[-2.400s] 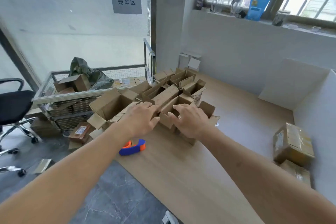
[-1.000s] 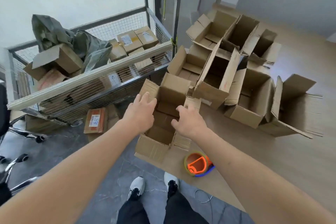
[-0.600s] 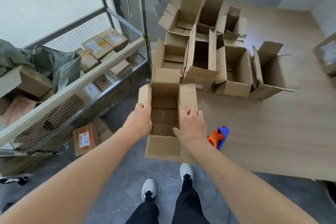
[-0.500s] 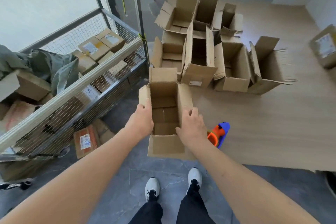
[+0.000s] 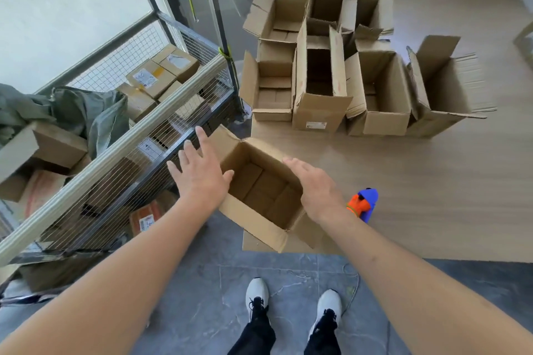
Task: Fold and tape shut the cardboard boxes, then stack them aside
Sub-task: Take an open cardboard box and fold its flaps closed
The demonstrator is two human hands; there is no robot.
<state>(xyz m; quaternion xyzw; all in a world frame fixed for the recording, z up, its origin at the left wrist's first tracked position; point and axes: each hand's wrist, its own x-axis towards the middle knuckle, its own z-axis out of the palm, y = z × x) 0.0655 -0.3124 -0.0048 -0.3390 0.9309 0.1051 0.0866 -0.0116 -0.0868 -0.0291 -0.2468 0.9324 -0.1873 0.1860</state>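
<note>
My left hand (image 5: 202, 179) is flat with its fingers spread, held over the left flap of the open box (image 5: 261, 193). My right hand (image 5: 318, 190) lies with straight, nearly closed fingers on the box's right edge. The box sits between my palms at the table (image 5: 418, 196) corner. The tape dispenser (image 5: 363, 204) lies just right of my right wrist. More open boxes (image 5: 326, 66) stand beyond my fingertips.

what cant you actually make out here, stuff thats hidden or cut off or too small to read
- Right hand: its fingertips are out of sight, so contact with the near box is unclear.
- Tape dispenser: head view, partly behind the right wrist; no tape roll visible.
- Label on the tall box: too small to read.
- Boxes in the wire cart: half screened by mesh and rail.
- Object at the right edge: cut off, unidentifiable.
</note>
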